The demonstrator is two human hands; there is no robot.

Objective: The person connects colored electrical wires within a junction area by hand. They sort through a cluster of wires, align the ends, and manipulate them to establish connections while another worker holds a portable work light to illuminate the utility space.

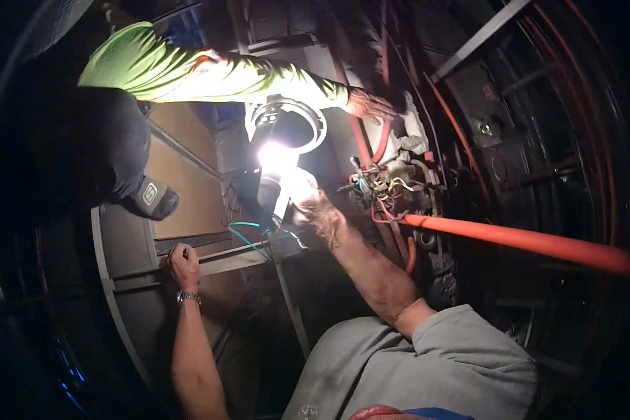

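My left hand (184, 266), with a metal watch on its wrist, is closed at a thin metal rail (234, 262) at the lower left. Toward the middle, my right hand (306, 199) reaches up, its fingers closed against a dark cylindrical lamp (269, 194). Glare from the lamp washes out the fingertips. Just above the glare is a pale round ring fitting (318, 129). Below the lamp, green wire (246, 225) loops beside the rail. Another person's hand (371, 105), in a bright yellow-green sleeve, lies flat near red conduit at the upper right.
An open cluster of coloured wires (381, 185) sits right of the lamp. From it a thick orange-red conduit (518, 241) runs rightward. The other person's dark-capped head (112, 150) fills the left. Tan board (185, 171) and metal framing surround the opening.
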